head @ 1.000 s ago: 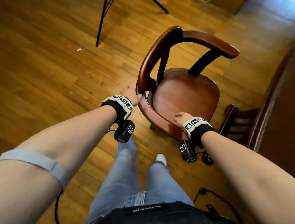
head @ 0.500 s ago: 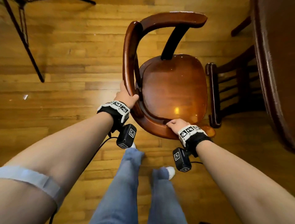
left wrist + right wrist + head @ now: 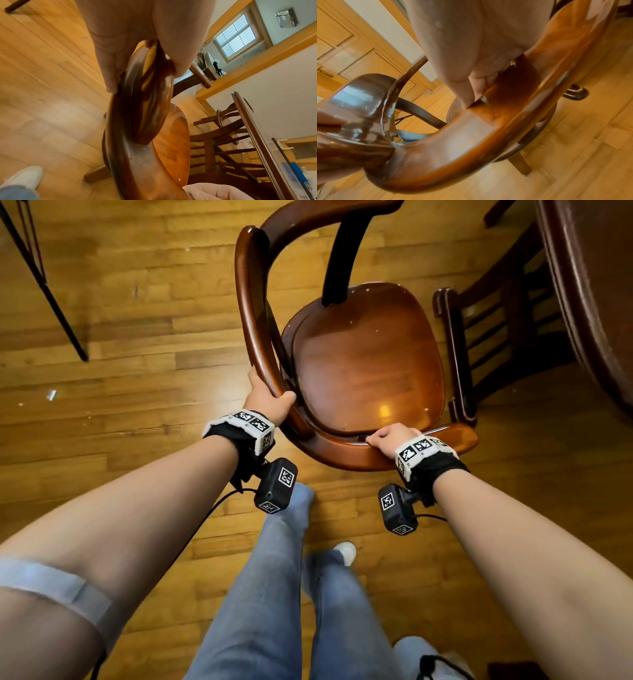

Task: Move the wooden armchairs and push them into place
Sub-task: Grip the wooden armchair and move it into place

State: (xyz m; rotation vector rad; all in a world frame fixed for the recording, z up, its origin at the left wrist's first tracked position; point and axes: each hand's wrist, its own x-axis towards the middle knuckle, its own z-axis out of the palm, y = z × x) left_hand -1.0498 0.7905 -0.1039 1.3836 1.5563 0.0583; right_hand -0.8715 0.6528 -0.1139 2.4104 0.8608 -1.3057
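Note:
A dark wooden armchair [image 3: 366, 361] with a curved back rail and rounded seat stands on the floor in front of me. My left hand [image 3: 269, 395] grips the left part of its curved rail, thumb hooked over the inner edge; the left wrist view shows the rail [image 3: 142, 108] pinched between thumb and fingers. My right hand [image 3: 390, 438] grips the near part of the same rail [image 3: 488, 129], fingers curled over its inner edge. A second wooden chair [image 3: 479, 337] stands just right of the armchair, tucked under a dark table [image 3: 589, 285].
Wooden plank floor [image 3: 137, 337] spreads to the left. Thin black stand legs [image 3: 51, 299] cross the upper left. My jeans-clad legs [image 3: 274, 594] and a white shoe [image 3: 346, 551] are directly behind the armchair. A cable [image 3: 435, 666] lies at the lower right.
The armchair has turned and shifted right, now close beside the second chair and the table. Both hands keep their hold on the rail, and my feet have stepped along.

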